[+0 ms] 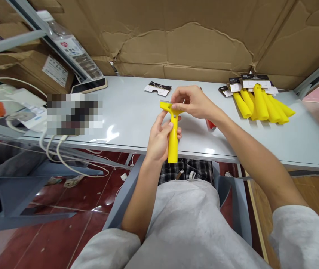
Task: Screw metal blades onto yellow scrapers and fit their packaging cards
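My left hand (160, 136) is wrapped round the handle of a yellow scraper (173, 144), held upright above the table's front edge with its wide head at the top. A thin blade edge shows along that head. My right hand (193, 102) is closed in a pinch right at the scraper's head; whatever lies between its fingertips is too small and hidden to name. Partly covered by the right forearm, a red object (211, 124) rests on the table. Behind the hands lies a black and white header card (158, 89) with a notch in its lower edge.
Several yellow scrapers (260, 104) with cards on them are piled on the white table (128, 112) at the right. At the left are a phone (89, 86), a plastic bottle (73, 48) and white cables (55, 149). Cardboard (176, 41) stands along the back.
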`<state>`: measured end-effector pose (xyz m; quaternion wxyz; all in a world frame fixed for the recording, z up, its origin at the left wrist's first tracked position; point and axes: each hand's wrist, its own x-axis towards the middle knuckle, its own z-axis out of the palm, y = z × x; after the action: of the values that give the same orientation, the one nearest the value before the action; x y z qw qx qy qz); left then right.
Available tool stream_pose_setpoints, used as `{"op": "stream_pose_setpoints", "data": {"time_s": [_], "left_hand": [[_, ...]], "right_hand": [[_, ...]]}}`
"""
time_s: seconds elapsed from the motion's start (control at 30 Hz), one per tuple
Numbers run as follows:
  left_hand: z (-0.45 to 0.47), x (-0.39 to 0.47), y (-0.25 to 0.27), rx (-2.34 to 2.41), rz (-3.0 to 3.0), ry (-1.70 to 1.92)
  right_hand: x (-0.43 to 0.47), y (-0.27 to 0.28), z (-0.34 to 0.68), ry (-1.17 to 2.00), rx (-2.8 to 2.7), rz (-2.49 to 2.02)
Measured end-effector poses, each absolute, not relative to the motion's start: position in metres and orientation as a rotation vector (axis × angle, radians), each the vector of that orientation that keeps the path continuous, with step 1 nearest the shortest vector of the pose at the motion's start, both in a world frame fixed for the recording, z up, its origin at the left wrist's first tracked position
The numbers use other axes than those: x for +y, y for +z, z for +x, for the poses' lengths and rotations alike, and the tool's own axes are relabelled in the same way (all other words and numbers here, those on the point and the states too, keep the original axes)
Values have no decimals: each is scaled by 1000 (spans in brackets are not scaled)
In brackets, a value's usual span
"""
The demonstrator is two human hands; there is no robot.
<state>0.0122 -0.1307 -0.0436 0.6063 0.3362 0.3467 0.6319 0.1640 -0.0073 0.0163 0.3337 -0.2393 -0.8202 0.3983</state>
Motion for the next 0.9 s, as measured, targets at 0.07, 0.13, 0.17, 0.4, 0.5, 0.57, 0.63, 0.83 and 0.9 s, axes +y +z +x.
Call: {"op": "stream_pose_setpoints", "data": {"time_s": [0.07, 0.13, 0.17, 0.4, 0.5, 0.57, 0.63, 0.83, 0.9], "left_hand": [[14, -131, -44, 822, 822, 1461], [15, -131, -45, 834, 858, 1453], [15, -131, -45, 836, 869, 1446], [14, -132, -40, 756, 814, 1372], [16, -132, -36, 713, 771, 1339], [19, -132, -34, 687, 735, 1315], [22, -132, -32, 656, 697, 1296], [25, -132, -31, 601, 636, 1280], [25, -132, -31, 598, 635, 1283]], "right_hand": [[-8, 17, 164, 1033, -2148, -623], [-10, 18, 165, 1026, -2157, -625], [-10, 19, 165, 1020, -2165, -629], [-15, 31, 172, 926, -2268, -769], [-17, 38, 177, 928, -2303, -823], [-16, 40, 180, 916, -2319, -863], [-15, 41, 182, 890, -2328, -894], [-8, 40, 186, 915, -2301, -848], [-7, 39, 186, 929, -2282, -857]]}}
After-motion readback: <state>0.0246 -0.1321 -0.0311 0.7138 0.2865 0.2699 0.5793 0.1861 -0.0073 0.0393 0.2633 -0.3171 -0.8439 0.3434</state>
